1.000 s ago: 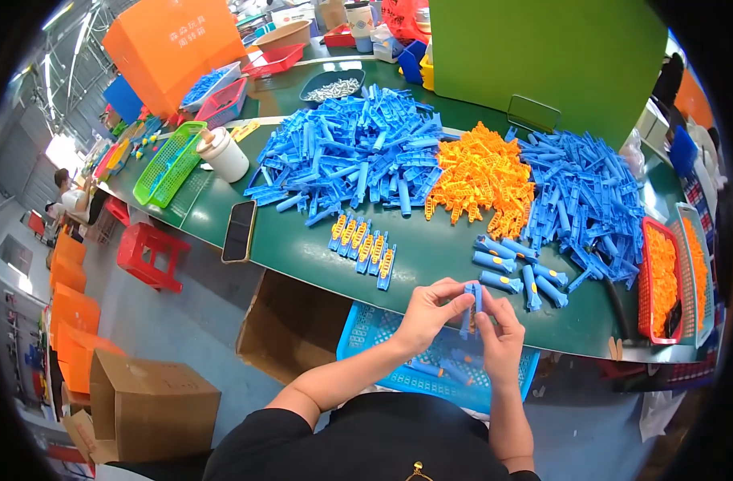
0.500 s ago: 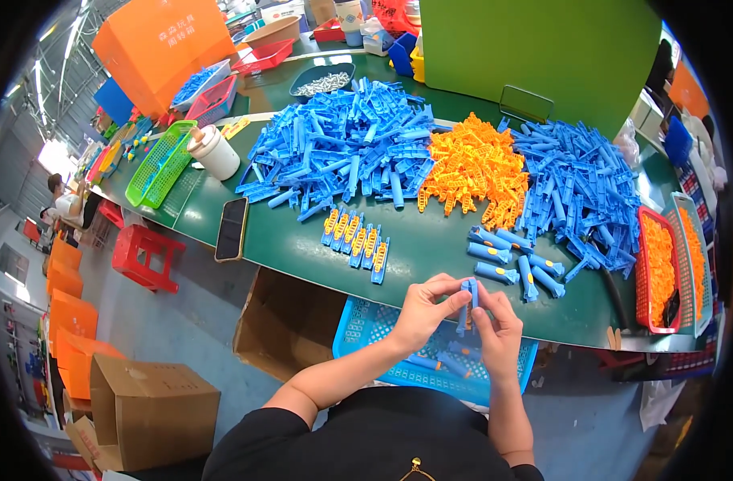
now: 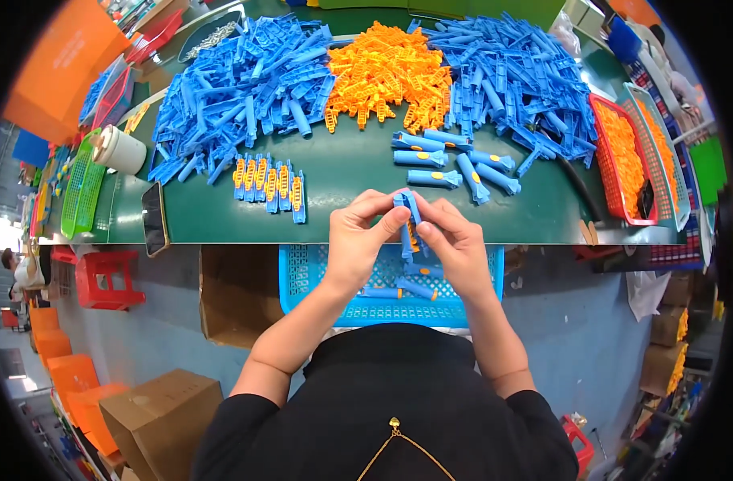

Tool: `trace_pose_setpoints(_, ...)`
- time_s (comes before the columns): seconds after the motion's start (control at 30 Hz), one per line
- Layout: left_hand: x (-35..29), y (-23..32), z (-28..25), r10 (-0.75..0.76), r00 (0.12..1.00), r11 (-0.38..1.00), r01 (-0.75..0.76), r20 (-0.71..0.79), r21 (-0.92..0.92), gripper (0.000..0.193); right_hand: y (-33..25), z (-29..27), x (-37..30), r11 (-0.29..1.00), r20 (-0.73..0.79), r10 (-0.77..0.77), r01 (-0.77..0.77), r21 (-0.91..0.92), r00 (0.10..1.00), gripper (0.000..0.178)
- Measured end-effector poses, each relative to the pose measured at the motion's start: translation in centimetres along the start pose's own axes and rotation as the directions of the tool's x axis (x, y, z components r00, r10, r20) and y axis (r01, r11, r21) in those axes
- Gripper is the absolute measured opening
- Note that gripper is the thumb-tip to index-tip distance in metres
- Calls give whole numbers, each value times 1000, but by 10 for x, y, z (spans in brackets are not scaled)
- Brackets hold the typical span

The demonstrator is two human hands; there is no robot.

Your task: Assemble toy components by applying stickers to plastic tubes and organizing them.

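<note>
My left hand (image 3: 357, 239) and my right hand (image 3: 461, 247) meet at the table's near edge, fingers closed on a blue plastic handle piece (image 3: 406, 237). Held upright, it shows a strip of orange along its inside; fingertips hide part of it. Just beyond my right hand lie several blue tube-shaped handles (image 3: 433, 179) with yellow-orange ovals. Left of my hands is a slanting row of blue half-shells (image 3: 298, 210) with orange toothed strips in them. Below my hands, a light blue basket (image 3: 293, 295) holds more blue handles (image 3: 417, 289).
Farther back are a left blue heap (image 3: 238, 88), an orange strip heap (image 3: 389, 72) and a right blue heap (image 3: 507, 80). A phone (image 3: 154, 218) and a white pot (image 3: 122, 152) stand left; a red basket (image 3: 603, 164) of orange parts sits right. A cardboard box (image 3: 238, 301) is below the table.
The view has tilted and turned, so the table sits higher and level in the picture. Both hands still hold the blue piece, whose orange inside now shows more plainly.
</note>
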State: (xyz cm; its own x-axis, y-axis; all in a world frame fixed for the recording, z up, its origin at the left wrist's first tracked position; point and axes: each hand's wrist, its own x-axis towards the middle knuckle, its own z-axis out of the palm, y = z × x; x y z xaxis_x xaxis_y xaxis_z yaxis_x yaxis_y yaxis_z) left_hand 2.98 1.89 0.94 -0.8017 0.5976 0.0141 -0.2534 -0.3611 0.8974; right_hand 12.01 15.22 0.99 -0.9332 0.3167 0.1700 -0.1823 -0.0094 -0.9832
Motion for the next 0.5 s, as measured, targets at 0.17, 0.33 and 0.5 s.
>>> trace_pose_setpoints(0.17, -4, -5, 3, 53, 998, 993, -51, -20, 105, 23, 2, -4, -4, 1000, 30, 8, -9, 9, 1000, 37)
trace_pose_setpoints(0.33, -8, -4, 8, 53, 997, 993, -47, -55, 106, 23, 3, -1, -10, 1000, -2, 12, -12, -24, 1000, 37)
trace_pose_setpoints(0.5, -8, -6, -1, 84, 996, 980, -76, -37, 182, 20, -8, 0, -9, 986, 36, -10, 16, -165, 999, 37)
